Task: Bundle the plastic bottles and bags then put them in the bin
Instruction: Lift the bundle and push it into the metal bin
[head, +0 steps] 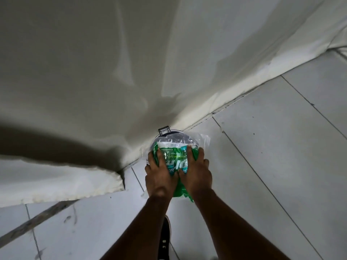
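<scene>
While both hands press in from either side, the scene sorts by size like this:

White cloth (84, 62): a big draped sheet filling everything beyond and to the left of the grip, its hem reaching the floor just past the fingertips; a thick folded edge lies on the floor left of the left wrist.

Tiled floor (281, 147): pale tiles with dark grout lines, spreading right of the grip and beneath both forearms.

Bundle (173, 164): clear plastic bottles wrapped in green and clear plastic bags, squeezed between the two palms; clear film spills out past the fingertips and green film hangs toward the wrists.

Bin (165, 133): only a dark rim and a small hinge bracket show, directly under and just beyond the bundle, tight against the cloth hem. Whether the bundle rests on the rim or hangs above it cannot be told.

Left hand (159, 175): fingers spread and clamped on the bundle's left side.

Right hand (197, 171): fingers spread and clamped on the bundle's right side, thumb nearly meeting the left thumb.

Shoe (165, 239): a dark shoe on the floor between the forearms, nearer the body than the grip.
</scene>
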Demonstrator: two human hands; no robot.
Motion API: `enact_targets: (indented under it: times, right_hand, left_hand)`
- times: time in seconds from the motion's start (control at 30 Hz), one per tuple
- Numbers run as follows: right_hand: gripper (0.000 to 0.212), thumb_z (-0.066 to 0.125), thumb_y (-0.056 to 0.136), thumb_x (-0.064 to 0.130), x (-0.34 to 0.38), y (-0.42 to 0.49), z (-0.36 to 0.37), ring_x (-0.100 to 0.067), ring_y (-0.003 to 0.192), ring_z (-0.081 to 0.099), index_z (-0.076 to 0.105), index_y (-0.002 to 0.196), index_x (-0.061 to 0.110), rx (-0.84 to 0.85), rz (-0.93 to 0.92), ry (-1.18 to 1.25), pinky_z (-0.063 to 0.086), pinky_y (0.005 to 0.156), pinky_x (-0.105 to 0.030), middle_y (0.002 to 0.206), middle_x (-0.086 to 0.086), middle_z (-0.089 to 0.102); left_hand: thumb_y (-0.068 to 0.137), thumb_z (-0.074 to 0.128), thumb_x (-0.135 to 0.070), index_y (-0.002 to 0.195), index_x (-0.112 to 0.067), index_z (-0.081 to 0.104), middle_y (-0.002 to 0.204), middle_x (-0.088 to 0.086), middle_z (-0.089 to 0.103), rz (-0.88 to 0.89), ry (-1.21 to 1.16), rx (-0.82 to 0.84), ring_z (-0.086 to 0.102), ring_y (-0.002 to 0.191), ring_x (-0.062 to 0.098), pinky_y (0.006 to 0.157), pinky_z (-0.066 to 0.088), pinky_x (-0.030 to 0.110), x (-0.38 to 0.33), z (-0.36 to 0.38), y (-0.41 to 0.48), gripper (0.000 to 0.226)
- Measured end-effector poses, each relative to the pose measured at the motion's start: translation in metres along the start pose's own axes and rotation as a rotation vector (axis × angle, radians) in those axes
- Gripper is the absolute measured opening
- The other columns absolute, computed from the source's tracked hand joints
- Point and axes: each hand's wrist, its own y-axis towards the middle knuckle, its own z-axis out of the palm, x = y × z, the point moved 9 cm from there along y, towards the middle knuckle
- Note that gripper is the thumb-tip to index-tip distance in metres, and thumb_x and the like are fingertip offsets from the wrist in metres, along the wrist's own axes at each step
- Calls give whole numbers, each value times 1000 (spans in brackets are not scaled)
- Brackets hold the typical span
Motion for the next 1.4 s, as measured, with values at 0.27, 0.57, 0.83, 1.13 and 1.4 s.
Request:
enact_targets:
  times: [0.27,0.57,0.83,1.13,1.4]
  right_hand:
    - [85,68,85,45,4,66,88,-36,134,34,18,152,28,83,-52,-110,50,97,-46,160,-15,11]
    - [50,60,90,32,3,100,119,-37,123,45,46,137,21,43,-35,-154,49,94,-47,150,-15,31]
    - [58,66,87,35,2,113,111,-38,122,48,45,140,23,74,21,-61,46,96,-48,146,-14,38]
    - [66,69,81,39,8,69,59,-32,126,45,39,137,22,-287,20,206,50,96,-50,146,-11,37]
    - [68,68,86,38,17,106,83,-38,129,41,36,142,19,-234,-7,78,43,101,-49,149,-17,33]
  left_hand:
    - [83,61,-61,153,-21,3,161,6,5,106,101,149,24,139,34,105,40,48,32,76,78,100]
    - [87,67,-35,141,-9,38,139,16,39,188,281,185,44,120,37,93,48,46,19,118,118,67]
    - [84,68,-39,131,-16,49,131,12,48,209,242,203,49,115,35,89,48,44,13,102,135,55]
    - [87,62,-54,134,-16,41,140,10,36,207,-309,-262,39,121,26,95,50,47,34,52,77,64]
    - [91,48,-53,139,-13,40,143,22,34,195,-166,-219,41,119,34,98,47,47,22,82,114,63]
